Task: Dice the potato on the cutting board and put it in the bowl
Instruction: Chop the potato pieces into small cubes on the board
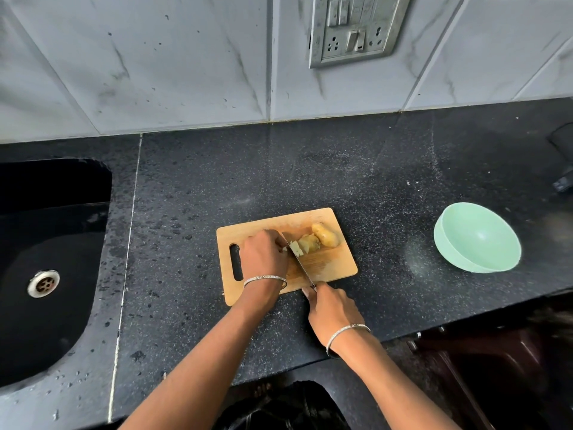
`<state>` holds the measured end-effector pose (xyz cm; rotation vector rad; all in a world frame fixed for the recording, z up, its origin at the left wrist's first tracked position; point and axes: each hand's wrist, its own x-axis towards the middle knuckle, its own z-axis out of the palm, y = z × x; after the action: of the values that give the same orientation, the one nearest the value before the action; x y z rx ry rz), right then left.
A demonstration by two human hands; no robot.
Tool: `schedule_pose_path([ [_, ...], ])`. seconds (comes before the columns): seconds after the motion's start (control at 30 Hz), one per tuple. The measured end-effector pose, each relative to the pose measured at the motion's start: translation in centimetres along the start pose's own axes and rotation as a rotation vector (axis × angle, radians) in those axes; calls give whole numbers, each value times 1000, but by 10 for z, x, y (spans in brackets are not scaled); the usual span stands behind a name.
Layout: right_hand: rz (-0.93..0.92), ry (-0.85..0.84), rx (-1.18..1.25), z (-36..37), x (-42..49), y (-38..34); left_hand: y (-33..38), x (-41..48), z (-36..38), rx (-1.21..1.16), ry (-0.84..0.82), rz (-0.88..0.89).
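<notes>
Wooden board [328, 265] at frame centre carries the potato [325, 234], partly diced, one big chunk uncut. Left hand [263, 254] curls on the pieces; right hand [331, 308] grips the knife [299, 262], blade mid-cut. Green bowl [477, 237], right, holds nothing yet

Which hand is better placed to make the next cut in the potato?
The right hand: it grips the knife, with the blade set across the potato on the cutting board. The left hand holds the potato steady beside the blade.
</notes>
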<state>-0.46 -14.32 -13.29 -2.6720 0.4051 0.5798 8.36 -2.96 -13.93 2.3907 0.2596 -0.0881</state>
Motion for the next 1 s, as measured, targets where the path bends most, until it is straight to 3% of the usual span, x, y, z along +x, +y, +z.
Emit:
schedule_pose_path([
  [0.27,-111,80,75,-5,-5,12,-9,0,-5,70,0,97],
  [0.6,-31,150,-41,-12,-2,13,-14,-11,-10,-68,55,112],
  [0.87,-115,-37,70,5,-10,-4,-22,-9,-26,-87,152,39],
  [1.0,-134,24,110,1,-11,-5,-27,-4,-33,-85,202,18],
])
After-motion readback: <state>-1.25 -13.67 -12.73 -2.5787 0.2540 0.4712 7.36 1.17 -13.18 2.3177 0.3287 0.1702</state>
